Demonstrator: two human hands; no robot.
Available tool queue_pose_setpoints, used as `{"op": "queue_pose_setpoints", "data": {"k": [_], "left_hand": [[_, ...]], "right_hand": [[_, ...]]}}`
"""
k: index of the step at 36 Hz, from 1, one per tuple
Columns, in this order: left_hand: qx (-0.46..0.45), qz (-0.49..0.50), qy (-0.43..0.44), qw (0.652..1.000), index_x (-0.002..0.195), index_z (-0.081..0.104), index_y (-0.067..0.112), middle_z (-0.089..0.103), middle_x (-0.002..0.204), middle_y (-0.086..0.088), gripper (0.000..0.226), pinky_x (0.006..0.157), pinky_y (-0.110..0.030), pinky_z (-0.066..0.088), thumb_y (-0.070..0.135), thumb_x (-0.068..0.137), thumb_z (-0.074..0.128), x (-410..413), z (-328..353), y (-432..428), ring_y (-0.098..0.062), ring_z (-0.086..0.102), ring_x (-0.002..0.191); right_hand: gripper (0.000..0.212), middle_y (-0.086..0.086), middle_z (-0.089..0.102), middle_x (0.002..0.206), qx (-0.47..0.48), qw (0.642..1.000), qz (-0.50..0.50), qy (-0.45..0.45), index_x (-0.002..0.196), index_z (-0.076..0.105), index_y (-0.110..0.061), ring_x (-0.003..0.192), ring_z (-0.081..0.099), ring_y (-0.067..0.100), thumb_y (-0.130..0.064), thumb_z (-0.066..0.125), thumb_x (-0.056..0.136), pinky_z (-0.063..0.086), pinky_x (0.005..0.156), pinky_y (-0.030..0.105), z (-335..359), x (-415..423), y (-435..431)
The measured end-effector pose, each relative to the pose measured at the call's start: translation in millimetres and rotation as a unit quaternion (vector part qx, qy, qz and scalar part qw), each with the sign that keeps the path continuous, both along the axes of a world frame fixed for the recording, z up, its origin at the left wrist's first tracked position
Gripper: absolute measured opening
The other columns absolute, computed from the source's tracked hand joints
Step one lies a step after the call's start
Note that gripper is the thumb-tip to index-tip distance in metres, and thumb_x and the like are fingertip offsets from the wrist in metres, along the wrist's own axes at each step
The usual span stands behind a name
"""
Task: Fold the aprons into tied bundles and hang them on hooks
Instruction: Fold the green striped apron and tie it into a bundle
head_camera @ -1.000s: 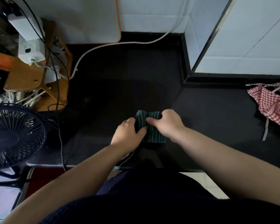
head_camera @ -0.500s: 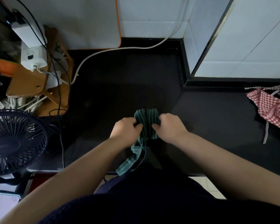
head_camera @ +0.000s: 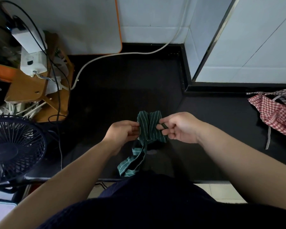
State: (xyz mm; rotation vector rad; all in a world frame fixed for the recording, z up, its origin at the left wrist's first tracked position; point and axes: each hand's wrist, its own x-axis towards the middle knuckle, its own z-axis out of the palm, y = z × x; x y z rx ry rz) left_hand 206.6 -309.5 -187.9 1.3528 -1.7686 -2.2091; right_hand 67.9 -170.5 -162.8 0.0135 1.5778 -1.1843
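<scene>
At frame centre, over the black bench [head_camera: 122, 90], the left hand [head_camera: 122, 134] is pinching the left edge of the folded green striped apron [head_camera: 149, 128]. The right hand [head_camera: 180, 128] is pinching its tie at the right. Loose straps [head_camera: 132, 161] are hanging below. A red checked apron [head_camera: 277, 113] is lying at far right.

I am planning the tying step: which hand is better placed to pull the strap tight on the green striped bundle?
Probably the right hand: it pinches a strap end beside the green striped bundle, so it can pull. The left hand holds the bundle's other side, steadying it.
</scene>
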Motion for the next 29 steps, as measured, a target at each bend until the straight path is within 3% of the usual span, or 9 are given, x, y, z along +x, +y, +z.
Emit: {"op": "queue_pose_setpoints", "data": {"k": [3, 7, 9, 12, 14, 18, 24, 27, 29], "left_hand": [[-0.084, -0.058, 0.0, 0.995, 0.1, 0.071, 0.011, 0.074, 0.089, -0.001, 0.014, 0.071, -0.018, 0.055, 0.007, 0.088, 0.067, 4, -6, -2, -0.009, 0.071, 0.082], [-0.217, -0.072, -0.021, 0.973, 0.081, 0.07, 0.024, 0.07, 0.077, 0.004, 0.006, 0.07, -0.023, 0.056, 0.028, 0.085, 0.072, 4, -11, 3, -0.012, 0.066, 0.072], [-0.29, -0.089, -0.015, 0.953, 0.081, 0.067, 0.025, 0.065, 0.076, 0.007, 0.009, 0.064, -0.018, 0.049, 0.03, 0.088, 0.067, 3, -11, 7, -0.007, 0.059, 0.067], [-0.359, -0.106, 0.025, 0.927, 0.088, 0.065, 0.024, 0.059, 0.088, 0.011, 0.003, 0.065, -0.006, 0.043, 0.022, 0.09, 0.065, 2, -14, 12, -0.003, 0.056, 0.077], [-0.391, -0.108, 0.051, 0.913, 0.092, 0.069, 0.017, 0.055, 0.09, 0.014, 0.005, 0.071, -0.003, 0.041, 0.015, 0.089, 0.066, 1, -17, 16, 0.001, 0.054, 0.082], [-0.403, -0.08, 0.067, 0.909, 0.096, 0.071, 0.009, 0.051, 0.093, 0.016, 0.009, 0.073, -0.002, 0.041, 0.011, 0.089, 0.066, -2, -22, 18, 0.003, 0.054, 0.084], [-0.334, -0.103, 0.086, 0.933, 0.085, 0.067, 0.032, 0.059, 0.094, 0.016, 0.021, 0.075, -0.001, 0.041, 0.012, 0.09, 0.064, -7, -18, 12, 0.008, 0.056, 0.087], [-0.313, -0.134, 0.093, 0.936, 0.079, 0.065, 0.041, 0.061, 0.088, 0.014, 0.03, 0.074, -0.003, 0.041, 0.013, 0.088, 0.067, -5, -19, 9, 0.008, 0.056, 0.085], [-0.308, -0.144, 0.091, 0.936, 0.081, 0.063, 0.043, 0.061, 0.084, 0.013, 0.031, 0.071, -0.005, 0.041, 0.012, 0.087, 0.068, -5, -20, 9, 0.007, 0.055, 0.08]], "right_hand": [[0.038, 0.012, 0.068, 0.111, 0.013, 0.996, 0.083, 0.037, 0.113, 0.058, -0.01, 0.069, 0.057, 0.013, 0.014, 0.039, 0.089, 0.035, 0.055, 0.022, 0, -4, 3], [0.022, -0.007, 0.067, 0.102, 0.053, 0.959, 0.194, 0.201, 0.117, 0.058, -0.017, 0.072, 0.059, 0.006, -0.013, 0.052, 0.097, 0.039, 0.048, 0.013, -5, -2, 2], [0.015, -0.004, 0.069, 0.097, 0.05, 0.933, 0.213, 0.287, 0.104, 0.063, -0.018, 0.066, 0.058, 0.007, -0.024, 0.051, 0.098, 0.042, 0.05, 0.012, -8, -1, 1], [0.034, 0.002, 0.061, 0.064, 0.022, 0.882, 0.25, 0.399, 0.066, 0.059, -0.019, 0.052, 0.049, 0.009, -0.03, 0.051, 0.097, 0.04, 0.055, 0.024, -12, 1, -1], [0.043, 0.008, 0.051, 0.061, 0.004, 0.857, 0.271, 0.438, 0.057, 0.05, -0.011, 0.054, 0.048, 0.015, -0.027, 0.052, 0.097, 0.037, 0.056, 0.029, -16, 5, -1], [0.029, 0.012, 0.062, 0.09, -0.014, 0.811, 0.293, 0.506, 0.09, 0.071, -0.001, 0.081, 0.059, 0.024, -0.024, 0.053, 0.097, 0.045, 0.076, 0.036, -24, 12, -2], [0.022, -0.01, 0.059, 0.073, -0.068, 0.842, 0.253, 0.471, 0.09, 0.075, -0.006, 0.064, 0.052, 0.002, -0.023, 0.06, 0.093, 0.039, 0.064, 0.012, -30, 18, -1], [0.032, 0.006, 0.058, 0.059, -0.051, 0.875, 0.204, 0.436, 0.073, 0.069, 0.0, 0.051, 0.046, 0.006, -0.023, 0.06, 0.093, 0.036, 0.053, 0.019, -33, 14, -4], [0.039, 0.008, 0.05, 0.054, -0.039, 0.864, 0.23, 0.446, 0.063, 0.06, -0.001, 0.049, 0.042, 0.01, -0.024, 0.059, 0.094, 0.033, 0.051, 0.024, -32, 10, -7]]}}
